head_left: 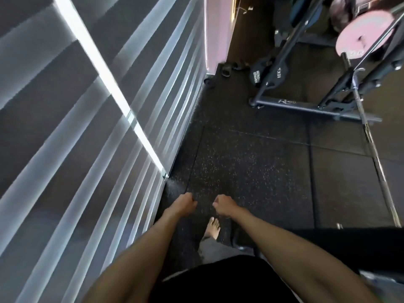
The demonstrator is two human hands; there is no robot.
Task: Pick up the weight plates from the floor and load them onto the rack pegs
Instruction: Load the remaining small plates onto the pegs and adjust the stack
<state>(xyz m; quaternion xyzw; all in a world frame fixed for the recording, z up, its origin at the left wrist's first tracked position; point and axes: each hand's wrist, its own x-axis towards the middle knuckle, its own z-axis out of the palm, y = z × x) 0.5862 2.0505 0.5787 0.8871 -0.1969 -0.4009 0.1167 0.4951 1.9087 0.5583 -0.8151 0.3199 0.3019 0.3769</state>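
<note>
- The person stands barefoot, one foot (213, 228) showing on the speckled black rubber floor (251, 158) between the two forearms.
- Both arms reach forward and down, the hands side by side but not touching.
- The left hand (184, 203) has its fingers curled in together and grips nothing.
- The right hand (225, 206) is the same: fingers curled in, nothing in them.
- Well ahead and to the right stands the black steel rack (295, 106), its base bar lying on the floor.
- A pink weight plate (361, 36) sits high on the rack, hanging on a peg.
- Low at the rack's foot are two black weight plates: one marked "10KG" (278, 72) and, just beside it on its left, one with white lettering (256, 75). I cannot tell whether they lean on the frame or sit on a low peg.
- A chrome barbell (376, 156) runs slantwise down the right side, from the rack towards the person.
- Striped window blinds (87, 127) fill the left side.
- A pair of dark sandals (227, 69) lies by the far wall.
</note>
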